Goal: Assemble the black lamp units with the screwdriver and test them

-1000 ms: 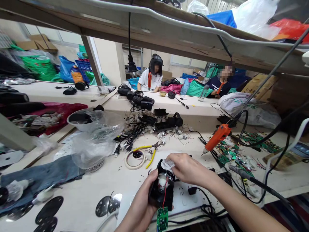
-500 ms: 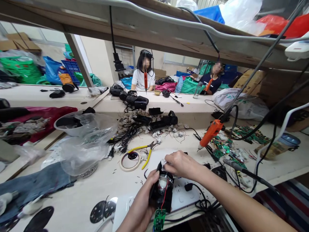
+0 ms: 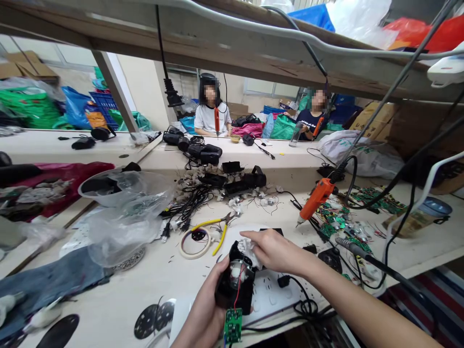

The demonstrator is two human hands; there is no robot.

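Observation:
My left hand (image 3: pixel 206 304) grips a black plastic housing (image 3: pixel 244 297) from its left side. A silvery motor (image 3: pixel 237 274) sits inside the open housing, and a red wire runs from it to a green circuit board (image 3: pixel 233 325) hanging at the near end. With bent fingers, my right hand (image 3: pixel 277 250) holds a crumpled white wad (image 3: pixel 247 248), like tissue or soft plastic, at the housing's far end. Beneath lies a white board (image 3: pixel 270 295) with slots. Yellow-handled cutters (image 3: pixel 221 232) and a tape roll (image 3: pixel 195 243) lie just beyond my left hand.
An orange electric screwdriver (image 3: pixel 316 200) hangs at the right, near loose circuit boards (image 3: pixel 337 222). A soldering iron (image 3: pixel 357 250) crosses below it. Black housings and cords (image 3: pixel 232 181) are heaped ahead. A plastic-draped bowl (image 3: pixel 108 188) stands left. Two people sit across the bench under a shelf (image 3: pixel 235 43).
The housing in my left hand has shifted slightly left and tilted. My right hand's fingers have spread somewhat, and more of the white wad shows at the housing's far end.

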